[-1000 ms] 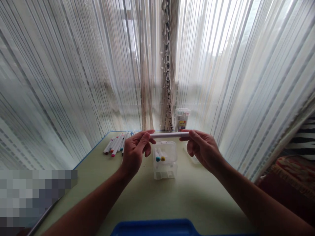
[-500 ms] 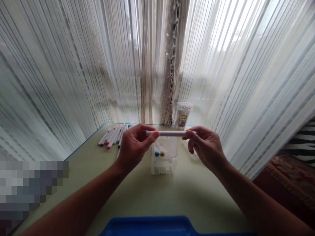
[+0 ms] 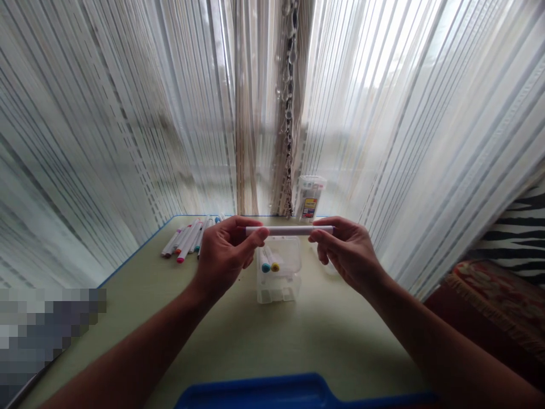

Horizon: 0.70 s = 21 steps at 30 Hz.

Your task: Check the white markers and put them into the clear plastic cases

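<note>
Two markers (image 3: 275, 266) in clear case (image 3: 290, 262); labelled box (image 3: 312, 196) upright behind, contents unclear. Left hand (image 3: 225, 250), right hand (image 3: 347, 247) pinch one pen (image 3: 289, 230) near its ends.

Purple-ended white marker (image 3: 289, 230), pale green blue-edged tabletop (image 3: 264, 341), black-and-white zebra-striped fabric (image 3: 517, 238)

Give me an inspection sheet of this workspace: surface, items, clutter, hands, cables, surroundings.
Surface: pale green, blue-edged table.
Items: white marker, held level; clear case holding two markers with teal and yellow ends.
Clutter: pile of markers at left; upright clear box at back; blue object in foreground.
Hands: left hand and right hand pinch the white marker's ends.
Cables: nothing seen.
Surroundings: striped sheer curtain behind; zebra-striped fabric at right.
</note>
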### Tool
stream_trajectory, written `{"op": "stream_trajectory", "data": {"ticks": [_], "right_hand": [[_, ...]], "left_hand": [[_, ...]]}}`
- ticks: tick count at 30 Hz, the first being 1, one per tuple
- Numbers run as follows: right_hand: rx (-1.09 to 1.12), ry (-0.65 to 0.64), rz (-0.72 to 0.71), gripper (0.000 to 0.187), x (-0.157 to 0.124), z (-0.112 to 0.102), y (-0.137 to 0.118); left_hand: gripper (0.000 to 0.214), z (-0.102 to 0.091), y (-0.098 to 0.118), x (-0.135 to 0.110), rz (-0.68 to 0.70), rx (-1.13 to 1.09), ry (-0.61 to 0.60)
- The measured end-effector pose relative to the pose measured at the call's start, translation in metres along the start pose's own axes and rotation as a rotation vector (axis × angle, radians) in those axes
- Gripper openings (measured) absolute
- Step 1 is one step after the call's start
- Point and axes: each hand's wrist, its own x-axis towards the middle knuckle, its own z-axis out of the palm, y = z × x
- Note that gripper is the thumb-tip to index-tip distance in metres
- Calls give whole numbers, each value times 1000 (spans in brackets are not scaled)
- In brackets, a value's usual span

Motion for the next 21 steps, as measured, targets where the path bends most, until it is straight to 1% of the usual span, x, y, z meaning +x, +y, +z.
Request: {"op": "stream_trajectory", "data": {"ticks": [6, 13, 17, 21], "right_hand": [[0, 9, 48, 22, 0, -1, -5], [42, 14, 85, 25, 0, -2, -5], [57, 17, 105, 27, 1, -3, -6], [81, 13, 107, 28, 2, -3, -5]], "left_hand": [[24, 0, -3, 1, 1, -76, 7], [30, 1, -1, 0, -69, -193, 17], [33, 1, -1, 1, -83, -195, 30], [30, -2, -5, 2, -41, -136, 24]]}}
